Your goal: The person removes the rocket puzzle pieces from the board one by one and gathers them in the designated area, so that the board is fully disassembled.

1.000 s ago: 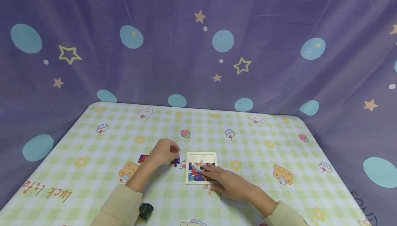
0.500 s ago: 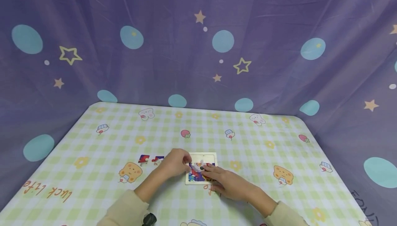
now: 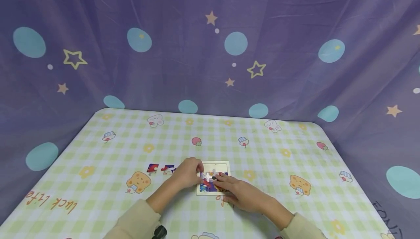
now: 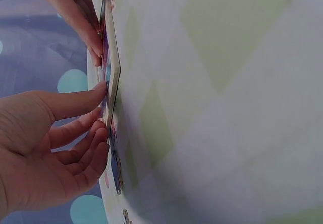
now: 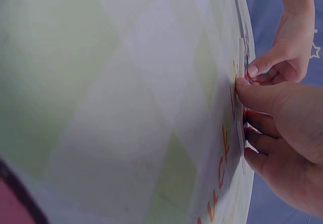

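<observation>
A small square jigsaw puzzle tray point(image 3: 219, 166) with a pale rim lies on the table, its back row bare and colourful pieces in the nearer part. My left hand point(image 3: 187, 173) pinches a puzzle piece at the tray's left side; the fingers hide most of that piece. A whitish gap shows beside it. My right hand point(image 3: 241, 192) holds the tray at its near right corner, thumb along the near edge and fingertips over the pieces. Left of the tray lie two loose puzzle pieces, a red and purple piece point(image 3: 152, 168) and a second piece point(image 3: 168, 168), partly behind my left hand.
A green-and-white checked tablecloth point(image 3: 272, 151) with cartoon prints covers the table. Behind it hangs a purple curtain point(image 3: 210, 85) with stars and blue ovals. A dark object point(image 3: 159, 232) sits by the left sleeve.
My left hand has come right from the loose pieces to the tray's left side. A whitish gap now shows among the tray's pieces there. My right hand has stayed in place.
</observation>
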The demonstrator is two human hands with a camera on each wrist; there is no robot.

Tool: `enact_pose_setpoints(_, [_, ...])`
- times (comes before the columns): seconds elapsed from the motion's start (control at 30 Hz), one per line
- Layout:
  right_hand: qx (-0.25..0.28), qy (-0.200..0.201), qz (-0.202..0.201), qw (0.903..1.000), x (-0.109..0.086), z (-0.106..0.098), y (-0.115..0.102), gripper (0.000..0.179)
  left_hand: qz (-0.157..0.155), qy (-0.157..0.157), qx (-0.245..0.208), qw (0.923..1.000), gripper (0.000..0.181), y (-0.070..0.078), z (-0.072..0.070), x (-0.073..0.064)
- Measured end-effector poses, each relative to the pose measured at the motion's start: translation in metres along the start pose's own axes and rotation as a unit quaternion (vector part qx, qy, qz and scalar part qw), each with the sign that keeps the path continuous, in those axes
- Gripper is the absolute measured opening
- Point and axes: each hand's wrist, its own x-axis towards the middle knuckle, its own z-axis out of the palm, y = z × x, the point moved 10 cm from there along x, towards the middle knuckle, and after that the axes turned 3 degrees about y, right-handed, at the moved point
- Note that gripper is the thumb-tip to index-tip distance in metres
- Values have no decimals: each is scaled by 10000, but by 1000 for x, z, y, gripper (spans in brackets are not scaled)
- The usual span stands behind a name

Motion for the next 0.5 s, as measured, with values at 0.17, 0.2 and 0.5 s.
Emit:
enact_pose_setpoints(0.17, [-44,8,-29,10000,-1,0,-1,50,124,18,-283,9995,29,1,1,2])
enact_pose_setpoints(0.2, [-42,14,-33,10000,-1,0,-1,50,125,-6,-374,9992,30,1,2,2])
enact_pose_setpoints(0.5, [-11,3,16,10000,0,-1,-1,49,341,-256,-758,9962,24,4,9,0])
